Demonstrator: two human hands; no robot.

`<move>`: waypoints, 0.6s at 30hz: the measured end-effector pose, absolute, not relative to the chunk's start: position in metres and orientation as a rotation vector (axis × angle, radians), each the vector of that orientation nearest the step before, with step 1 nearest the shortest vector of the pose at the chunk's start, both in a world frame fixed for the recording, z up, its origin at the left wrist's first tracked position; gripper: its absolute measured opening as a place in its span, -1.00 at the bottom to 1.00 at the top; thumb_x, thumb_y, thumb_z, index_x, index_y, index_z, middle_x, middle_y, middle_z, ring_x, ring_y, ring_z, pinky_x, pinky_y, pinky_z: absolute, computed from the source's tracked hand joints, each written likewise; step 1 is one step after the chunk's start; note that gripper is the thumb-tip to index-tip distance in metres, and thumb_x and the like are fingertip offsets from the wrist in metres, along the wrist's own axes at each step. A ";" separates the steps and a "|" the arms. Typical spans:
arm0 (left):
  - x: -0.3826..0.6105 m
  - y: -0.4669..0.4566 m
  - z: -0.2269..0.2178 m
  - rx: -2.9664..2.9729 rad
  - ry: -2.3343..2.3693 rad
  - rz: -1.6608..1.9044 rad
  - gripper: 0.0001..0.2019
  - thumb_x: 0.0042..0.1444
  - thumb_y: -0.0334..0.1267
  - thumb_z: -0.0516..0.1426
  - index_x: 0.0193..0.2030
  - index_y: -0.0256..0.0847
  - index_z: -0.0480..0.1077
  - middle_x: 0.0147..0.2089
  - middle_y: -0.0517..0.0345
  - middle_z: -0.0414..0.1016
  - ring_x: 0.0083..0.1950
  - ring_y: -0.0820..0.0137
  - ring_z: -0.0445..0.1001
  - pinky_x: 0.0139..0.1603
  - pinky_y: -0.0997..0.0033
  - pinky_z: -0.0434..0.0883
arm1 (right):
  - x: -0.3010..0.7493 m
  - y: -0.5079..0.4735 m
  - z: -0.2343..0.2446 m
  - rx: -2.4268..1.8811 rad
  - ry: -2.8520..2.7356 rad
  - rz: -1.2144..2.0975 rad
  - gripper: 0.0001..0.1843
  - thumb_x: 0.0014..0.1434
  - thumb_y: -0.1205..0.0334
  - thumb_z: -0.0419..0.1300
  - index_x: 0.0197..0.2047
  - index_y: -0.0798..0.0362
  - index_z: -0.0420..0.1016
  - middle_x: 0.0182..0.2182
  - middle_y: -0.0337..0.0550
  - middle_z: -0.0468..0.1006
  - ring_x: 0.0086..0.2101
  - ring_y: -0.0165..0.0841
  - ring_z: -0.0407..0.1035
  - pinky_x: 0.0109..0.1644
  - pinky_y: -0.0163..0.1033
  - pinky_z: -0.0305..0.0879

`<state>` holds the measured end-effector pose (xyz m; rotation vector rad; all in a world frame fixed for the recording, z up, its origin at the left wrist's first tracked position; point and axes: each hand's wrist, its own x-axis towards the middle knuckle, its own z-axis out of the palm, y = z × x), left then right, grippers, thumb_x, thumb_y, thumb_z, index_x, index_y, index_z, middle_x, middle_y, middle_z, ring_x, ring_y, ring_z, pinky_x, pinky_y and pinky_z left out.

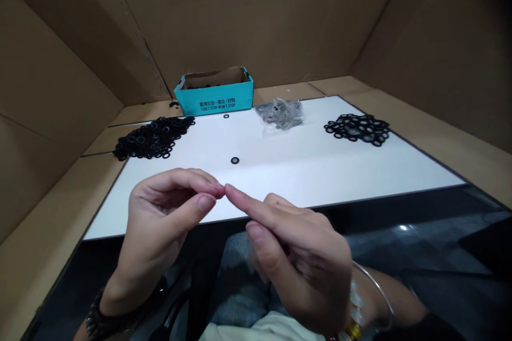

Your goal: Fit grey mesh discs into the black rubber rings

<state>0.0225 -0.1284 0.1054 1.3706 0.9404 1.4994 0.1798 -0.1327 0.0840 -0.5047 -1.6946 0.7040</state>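
Ring [234, 160], black, round, grey-centred

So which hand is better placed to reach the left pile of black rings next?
Probably the left hand: it is on the same side as that pile of black rings, while the right hand would likely have to cross past the left.

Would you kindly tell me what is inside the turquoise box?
Inside the turquoise box, some dark pieces show just above its near rim; whatever lies lower is hidden.
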 end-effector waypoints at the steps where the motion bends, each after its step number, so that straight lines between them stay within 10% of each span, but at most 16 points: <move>1: 0.023 -0.128 0.106 1.351 0.935 1.493 -0.96 -0.05 -0.29 0.27 -0.44 -0.04 0.53 -0.43 0.29 0.53 -0.33 0.52 0.46 -0.28 0.66 0.46 | 0.180 -0.133 0.084 -0.524 -1.692 0.711 -0.59 0.18 0.44 0.00 0.10 0.18 0.35 -0.72 -0.32 0.36 -0.65 -0.49 0.17 -0.59 -0.33 0.15; 18: 0.027 -0.129 0.110 1.173 1.001 1.463 -0.90 -0.15 -0.26 0.31 -0.58 -0.08 0.48 -0.53 0.25 0.46 -0.42 0.47 0.42 -0.39 0.57 0.44 | 0.181 -0.132 0.081 -0.493 -1.710 0.680 -0.59 0.17 0.44 0.01 0.10 0.23 0.34 -0.71 -0.33 0.35 -0.65 -0.51 0.17 -0.58 -0.34 0.15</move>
